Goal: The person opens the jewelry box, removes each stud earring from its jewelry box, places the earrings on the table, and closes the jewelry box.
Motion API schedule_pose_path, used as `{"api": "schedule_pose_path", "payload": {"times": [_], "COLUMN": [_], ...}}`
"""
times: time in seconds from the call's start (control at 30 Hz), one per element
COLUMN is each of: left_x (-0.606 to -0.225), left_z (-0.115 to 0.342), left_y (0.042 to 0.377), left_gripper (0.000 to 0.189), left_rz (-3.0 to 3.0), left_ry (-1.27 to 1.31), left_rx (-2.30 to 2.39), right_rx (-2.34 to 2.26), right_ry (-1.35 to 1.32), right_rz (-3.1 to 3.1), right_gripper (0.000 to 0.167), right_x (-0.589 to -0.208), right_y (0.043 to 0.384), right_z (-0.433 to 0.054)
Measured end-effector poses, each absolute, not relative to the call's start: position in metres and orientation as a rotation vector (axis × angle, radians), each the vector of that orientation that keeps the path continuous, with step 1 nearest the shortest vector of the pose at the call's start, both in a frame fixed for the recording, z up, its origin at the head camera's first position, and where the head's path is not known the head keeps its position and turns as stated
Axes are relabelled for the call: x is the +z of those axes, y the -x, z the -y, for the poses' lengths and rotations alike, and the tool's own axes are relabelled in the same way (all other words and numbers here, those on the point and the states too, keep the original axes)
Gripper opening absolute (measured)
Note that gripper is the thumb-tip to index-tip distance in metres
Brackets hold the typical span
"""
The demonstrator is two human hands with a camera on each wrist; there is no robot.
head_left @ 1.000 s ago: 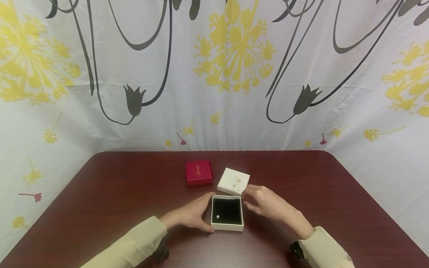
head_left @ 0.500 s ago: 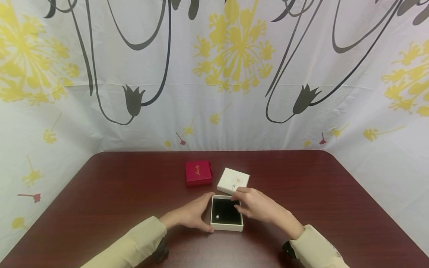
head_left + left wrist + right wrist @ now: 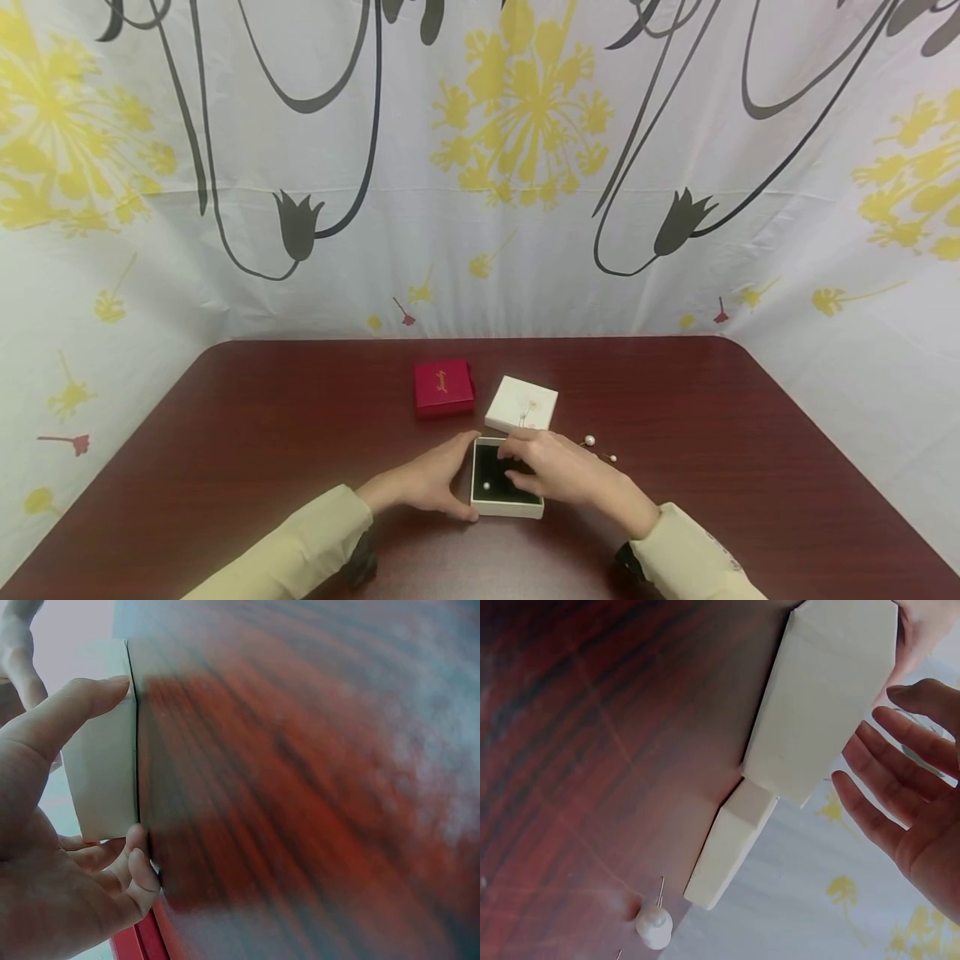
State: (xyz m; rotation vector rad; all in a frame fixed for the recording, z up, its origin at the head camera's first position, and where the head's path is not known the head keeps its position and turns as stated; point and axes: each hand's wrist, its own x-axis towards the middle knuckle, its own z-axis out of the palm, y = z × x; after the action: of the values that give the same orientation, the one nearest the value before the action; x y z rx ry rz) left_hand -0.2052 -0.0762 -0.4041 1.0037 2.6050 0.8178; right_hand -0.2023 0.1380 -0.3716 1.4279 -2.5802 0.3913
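Observation:
My left hand (image 3: 429, 479) holds the white jewelry box (image 3: 507, 508) by its left side, thumb at the near corner and fingers at the far one. In the left wrist view, the thumb presses the box's pale wall (image 3: 105, 765). Inside the box is a dark lining (image 3: 489, 460) with a small white pearl (image 3: 486, 486) near the front left. My right hand (image 3: 564, 468) reaches over the box from the right, fingers bent above the lining. In the right wrist view, its thumb and fingers (image 3: 870, 814) are spread apart beside the box wall, with nothing visible between them.
The white lid (image 3: 521, 402) with a flower print lies behind the box. To its left stands a red box (image 3: 442, 388) with gold lettering. Two pearl-headed pieces, a larger pearl (image 3: 589, 440) and a smaller pearl (image 3: 613, 458), lie on the dark wooden table (image 3: 300, 433) at right.
My right hand has moved left from the box's right edge to over its lining. The pearl pieces at right have come into view. My left hand has stayed on the box.

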Motion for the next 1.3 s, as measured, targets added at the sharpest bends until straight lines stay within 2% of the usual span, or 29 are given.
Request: {"api": "schedule_pose_path", "payload": {"times": [0.6, 1.0, 1.3], "left_x": [-0.406, -0.407, -0.407], "left_z": [0.077, 0.076, 0.076], "left_y": [0.204, 0.206, 0.206], "left_gripper": [0.089, 0.095, 0.086], "left_rz": [-2.618, -2.619, -2.635], "left_ry": [-1.041, -1.054, -1.071], "left_rx": [0.812, 0.818, 0.837], "right_rx": [0.176, 0.130, 0.118], "right_ry": [-1.537, -1.525, -1.546], "right_rz": [2.509, 2.521, 2.473], "right_gripper": [0.026, 0.017, 0.013], "right_x": [-0.378, -0.378, -0.381], "right_y": [0.200, 0.200, 0.200], "right_z": [-0.124, -0.117, -0.113]}}
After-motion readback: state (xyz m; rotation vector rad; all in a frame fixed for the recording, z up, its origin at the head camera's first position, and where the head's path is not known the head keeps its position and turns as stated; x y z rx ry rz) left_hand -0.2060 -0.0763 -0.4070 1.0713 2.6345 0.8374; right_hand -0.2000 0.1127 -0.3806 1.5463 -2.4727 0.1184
